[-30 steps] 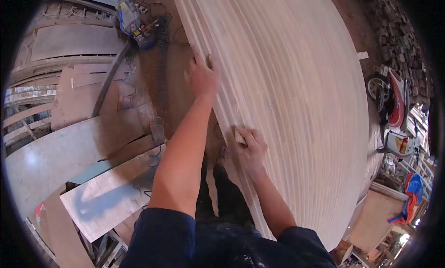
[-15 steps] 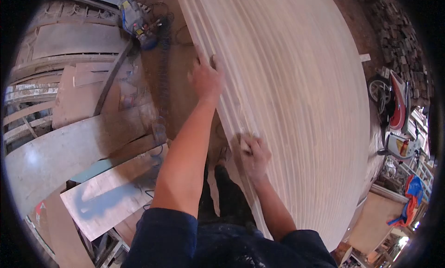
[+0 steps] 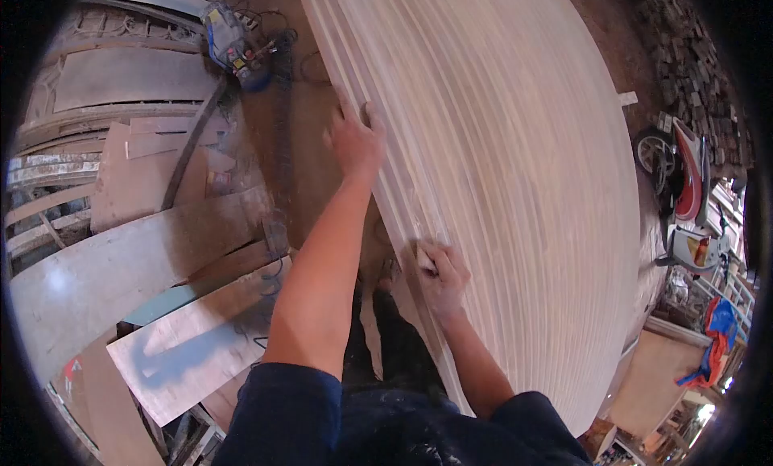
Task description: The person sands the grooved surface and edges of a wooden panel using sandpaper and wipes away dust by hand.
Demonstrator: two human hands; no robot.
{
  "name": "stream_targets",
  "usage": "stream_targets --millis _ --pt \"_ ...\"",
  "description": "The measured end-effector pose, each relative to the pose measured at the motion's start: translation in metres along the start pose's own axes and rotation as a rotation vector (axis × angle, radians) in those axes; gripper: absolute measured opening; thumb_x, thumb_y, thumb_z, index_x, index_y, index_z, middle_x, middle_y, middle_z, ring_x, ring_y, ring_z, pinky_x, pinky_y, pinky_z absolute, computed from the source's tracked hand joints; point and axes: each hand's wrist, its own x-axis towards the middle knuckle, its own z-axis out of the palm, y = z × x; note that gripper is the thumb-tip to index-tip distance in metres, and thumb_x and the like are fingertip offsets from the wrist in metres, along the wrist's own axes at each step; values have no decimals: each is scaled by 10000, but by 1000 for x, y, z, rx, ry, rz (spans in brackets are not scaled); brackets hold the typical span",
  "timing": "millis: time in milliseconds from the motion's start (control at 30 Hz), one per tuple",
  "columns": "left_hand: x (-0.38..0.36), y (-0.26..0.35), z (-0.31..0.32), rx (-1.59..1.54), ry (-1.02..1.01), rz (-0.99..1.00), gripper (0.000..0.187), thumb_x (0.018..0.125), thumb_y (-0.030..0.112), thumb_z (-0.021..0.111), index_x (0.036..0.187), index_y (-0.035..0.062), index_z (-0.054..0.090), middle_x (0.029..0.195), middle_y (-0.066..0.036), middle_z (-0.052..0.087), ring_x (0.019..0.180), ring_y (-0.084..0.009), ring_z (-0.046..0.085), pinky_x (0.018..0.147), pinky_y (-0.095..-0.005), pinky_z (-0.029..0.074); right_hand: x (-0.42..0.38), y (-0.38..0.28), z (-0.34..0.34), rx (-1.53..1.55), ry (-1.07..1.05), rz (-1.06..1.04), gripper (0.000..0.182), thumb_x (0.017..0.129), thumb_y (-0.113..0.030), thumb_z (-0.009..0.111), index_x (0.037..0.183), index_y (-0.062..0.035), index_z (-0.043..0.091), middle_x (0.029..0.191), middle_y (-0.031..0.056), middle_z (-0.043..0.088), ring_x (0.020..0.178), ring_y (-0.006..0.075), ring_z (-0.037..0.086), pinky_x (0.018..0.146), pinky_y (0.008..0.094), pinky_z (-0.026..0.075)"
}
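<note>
A large pale wooden panel (image 3: 515,192) with long streaked grain and a ridged near edge slants across the middle and right of the head view. My left hand (image 3: 358,144) is at its left edge, farther up, with the thumb over the top and the other fingers along the side, partly hidden. Lower down, my right hand (image 3: 443,281) presses on the ridged border. Its fingers curl around a small pale block (image 3: 425,259), mostly covered by the hand; the block's exact kind cannot be made out.
On the left lie plywood sheets (image 3: 133,248) and a board with a blue-grey painted patch (image 3: 193,345). A machine with hoses (image 3: 229,43) stands on the floor at upper left. Beyond the panel are a red-and-white motorbike (image 3: 688,176) and stacked wood (image 3: 696,71).
My right hand has shifted slightly down along the panel's border with the block. The left hand stays at about the same spot on the edge. The view has moved a little.
</note>
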Motion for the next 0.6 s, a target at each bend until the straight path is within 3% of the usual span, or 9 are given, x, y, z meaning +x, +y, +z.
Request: stream_targets --millis 100,333,500,600 --pt "-6 -1 -1 25 -24 -30 694 1032 394 458 1617 105 222 1391 -248 548 1277 -407 542 1137 -600 321 13 -2 2 20 -110 91 387 758 33 749 1122 -96 727 907 138 679 818 270 679 700 368 532" --pt "-1 -1 1 -23 1 -22 694 1031 398 456 1618 108 225 1381 -253 546 1278 -407 535 1151 -610 296 4 -2 -4 -10 -80 56 413 738 35 754 1129 -95 729 979 119 702 869 293 686 755 347 545" --pt "-4 -3 4 -25 5 -13 696 1027 404 459 1616 112 232 1386 -257 540 1287 -405 532 1142 -619 304 19 0 1 -52 -168 72 407 732 14 755 1123 -99 736 1029 117 706 950 309 685 788 370 548" --pt "2 2 -1 -1 -10 -29 692 1028 409 457 1615 115 239 1389 -256 539 1290 -404 531 1137 -621 311 -4 3 -8 44 -117 78 364 764 -24 753 1120 -100 739 1039 120 710 956 314 684 802 391 545"
